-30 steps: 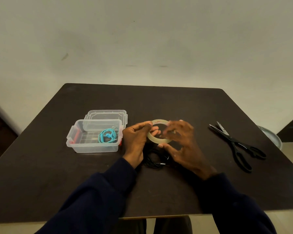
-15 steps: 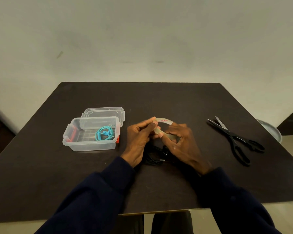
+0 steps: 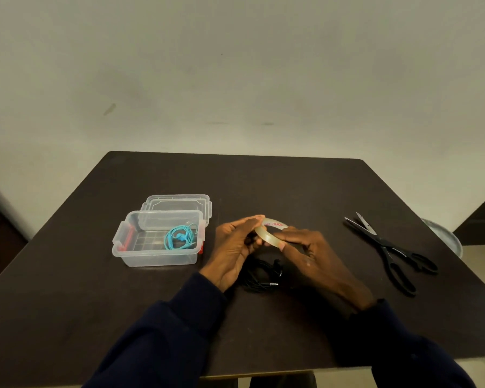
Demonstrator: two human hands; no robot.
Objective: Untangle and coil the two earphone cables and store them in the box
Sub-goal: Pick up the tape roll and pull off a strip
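Note:
A clear plastic box [image 3: 129,249] stands open on the dark table, left of centre, with a coiled turquoise earphone cable [image 3: 179,237] inside it. A black earphone cable [image 3: 259,278] lies bunched on the table below my hands, its jack plug showing. Both hands hold a roll of clear tape [image 3: 269,233] tilted up above that cable. My left hand [image 3: 235,247] pinches the roll's left side. My right hand [image 3: 305,253] grips its right side, thumb pressed on the outer band.
The box's clear lid [image 3: 177,201] lies behind the box. Black scissors [image 3: 389,250] lie open on the right of the dark table [image 3: 263,186]. A grey round dish [image 3: 445,236] sits just off the table's right edge.
The tape roll has been lifted from lying nearly flat to tilted on edge between both hands. My right thumb now presses on its outer band.

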